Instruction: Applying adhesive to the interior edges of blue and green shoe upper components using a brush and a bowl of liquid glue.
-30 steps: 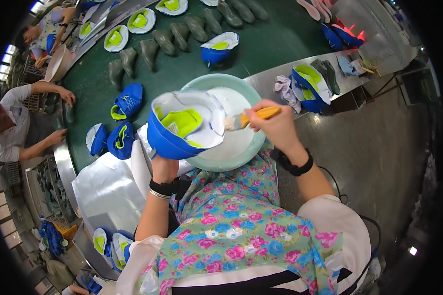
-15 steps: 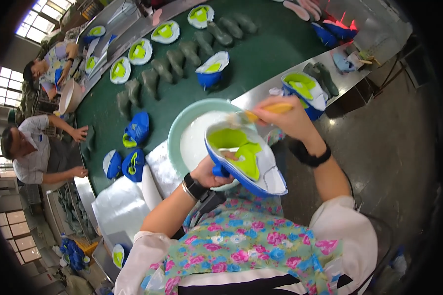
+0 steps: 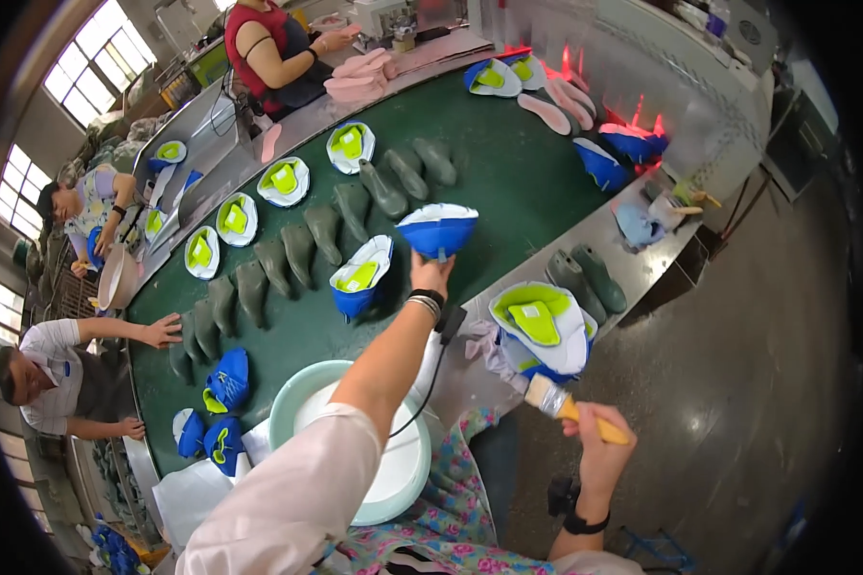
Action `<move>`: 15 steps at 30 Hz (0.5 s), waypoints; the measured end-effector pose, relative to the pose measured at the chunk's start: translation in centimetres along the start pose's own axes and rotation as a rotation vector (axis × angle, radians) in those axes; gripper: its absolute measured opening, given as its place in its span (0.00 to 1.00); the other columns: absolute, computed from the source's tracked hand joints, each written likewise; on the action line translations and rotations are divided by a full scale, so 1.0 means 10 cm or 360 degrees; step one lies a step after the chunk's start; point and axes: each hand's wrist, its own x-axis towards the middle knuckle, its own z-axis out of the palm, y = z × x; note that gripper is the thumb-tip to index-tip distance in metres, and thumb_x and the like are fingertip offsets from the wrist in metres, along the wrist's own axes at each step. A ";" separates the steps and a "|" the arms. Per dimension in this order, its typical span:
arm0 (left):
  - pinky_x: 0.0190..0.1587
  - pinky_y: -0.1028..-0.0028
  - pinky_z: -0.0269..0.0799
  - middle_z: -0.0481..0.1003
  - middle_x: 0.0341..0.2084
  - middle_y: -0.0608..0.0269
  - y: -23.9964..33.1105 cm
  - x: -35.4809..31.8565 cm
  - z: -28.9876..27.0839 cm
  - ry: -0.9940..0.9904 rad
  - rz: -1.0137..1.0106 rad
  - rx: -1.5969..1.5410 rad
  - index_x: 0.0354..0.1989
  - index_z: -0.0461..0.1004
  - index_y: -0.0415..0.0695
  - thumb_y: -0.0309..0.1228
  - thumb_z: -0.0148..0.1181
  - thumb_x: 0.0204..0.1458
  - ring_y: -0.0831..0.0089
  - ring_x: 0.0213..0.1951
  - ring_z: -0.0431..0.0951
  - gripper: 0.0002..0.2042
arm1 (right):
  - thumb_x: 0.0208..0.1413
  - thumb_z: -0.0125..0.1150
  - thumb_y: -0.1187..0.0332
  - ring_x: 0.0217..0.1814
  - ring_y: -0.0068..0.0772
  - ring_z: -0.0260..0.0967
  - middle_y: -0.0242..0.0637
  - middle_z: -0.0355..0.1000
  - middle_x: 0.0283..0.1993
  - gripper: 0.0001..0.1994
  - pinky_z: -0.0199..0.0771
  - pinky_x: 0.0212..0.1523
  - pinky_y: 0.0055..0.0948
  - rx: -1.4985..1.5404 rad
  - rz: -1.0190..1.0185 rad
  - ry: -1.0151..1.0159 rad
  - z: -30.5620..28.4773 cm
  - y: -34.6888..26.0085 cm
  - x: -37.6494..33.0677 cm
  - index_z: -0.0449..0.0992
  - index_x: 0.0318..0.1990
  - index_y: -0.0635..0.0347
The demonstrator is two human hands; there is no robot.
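My left hand (image 3: pixel 432 275) reaches out over the green table and grips a blue shoe upper (image 3: pixel 441 233) with a white edge. Another upper (image 3: pixel 360 277), blue with a lime-green lining, stands on the table just left of it. My right hand (image 3: pixel 599 443) is closed around the yellow handle of a flat paintbrush (image 3: pixel 553 398), bristles pointing up and left. Beyond the brush, stacked uppers (image 3: pixel 547 331) sit at the metal ledge. Beneath my left arm is a pale green basin (image 3: pixel 280 419) of white liquid, partly hidden by the sleeve.
Grey-green shoe lasts (image 3: pixel 297 251) line the green table (image 3: pixel 508 182), with more uppers (image 3: pixel 284 182) behind them. Two lasts (image 3: pixel 599 278) lie on the metal ledge. Pink insoles (image 3: pixel 544 113) lie near red-glowing equipment (image 3: pixel 638 129). Co-workers (image 3: pixel 53 374) are at the left and far side.
My left hand has carried the upper from over the basin out above the table. The brush in my right hand has moved off the upper, toward the lower right. The view has shifted too.
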 end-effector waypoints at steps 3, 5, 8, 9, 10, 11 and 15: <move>0.58 0.61 0.68 0.65 0.53 0.42 0.18 0.00 0.13 0.0033 -0.0761 -0.0247 0.59 0.55 0.34 0.22 0.47 0.59 0.50 0.53 0.70 0.20 | 0.56 0.60 0.76 0.28 0.26 0.75 0.44 0.76 0.31 0.06 0.77 0.30 0.23 0.0025 0.0046 -0.0103 0.12 0.13 0.07 0.76 0.36 0.74; 0.67 0.61 0.60 0.58 0.57 0.28 0.61 -0.45 0.05 -0.0062 -0.1253 -0.0388 0.57 0.47 0.17 0.21 0.45 0.59 0.44 0.59 0.65 0.23 | 0.56 0.60 0.76 0.28 0.27 0.75 0.44 0.76 0.32 0.06 0.77 0.31 0.23 0.0028 0.0065 -0.0180 0.20 0.15 0.05 0.76 0.36 0.74; 0.64 0.63 0.62 0.63 0.59 0.42 1.79 -1.33 -0.55 -0.0890 -0.0856 -0.0191 0.66 0.51 0.37 0.27 0.52 0.59 0.58 0.60 0.67 0.28 | 0.57 0.58 0.76 0.28 0.27 0.74 0.43 0.75 0.32 0.06 0.76 0.31 0.22 -0.0091 -0.0009 -0.0250 0.38 0.11 0.00 0.76 0.36 0.74; 0.60 0.65 0.65 0.70 0.55 0.49 2.22 -1.60 -0.86 -0.0905 -0.0631 -0.0003 0.65 0.56 0.37 0.30 0.54 0.59 0.62 0.57 0.70 0.26 | 0.58 0.56 0.76 0.28 0.27 0.73 0.43 0.75 0.32 0.07 0.74 0.31 0.23 -0.0135 -0.0062 -0.0274 0.45 0.07 -0.04 0.76 0.35 0.74; 0.57 0.66 0.67 0.72 0.53 0.52 2.60 -1.83 -1.22 -0.0725 -0.0381 0.0302 0.63 0.60 0.37 0.32 0.54 0.60 0.66 0.54 0.72 0.24 | 0.61 0.52 0.73 0.27 0.27 0.71 0.42 0.74 0.33 0.10 0.72 0.31 0.23 -0.0184 -0.0130 -0.0295 0.53 0.05 -0.08 0.75 0.32 0.73; 0.56 0.68 0.68 0.72 0.52 0.54 2.89 -2.02 -1.60 -0.0555 -0.0126 0.0567 0.61 0.63 0.38 0.34 0.56 0.59 0.68 0.52 0.73 0.24 | 0.62 0.50 0.71 0.26 0.27 0.70 0.42 0.73 0.34 0.12 0.71 0.31 0.23 -0.0256 -0.0370 -0.0405 0.62 0.02 -0.08 0.74 0.30 0.72; 0.49 0.66 0.70 0.76 0.41 0.53 3.48 -2.36 -3.35 0.1063 0.0436 0.2583 0.49 0.73 0.40 0.35 0.64 0.48 0.61 0.45 0.75 0.20 | 0.65 0.46 0.69 0.24 0.24 0.66 0.41 0.72 0.35 0.15 0.67 0.29 0.21 -0.0238 -0.0477 -0.0527 1.00 -0.11 -0.28 0.70 0.27 0.68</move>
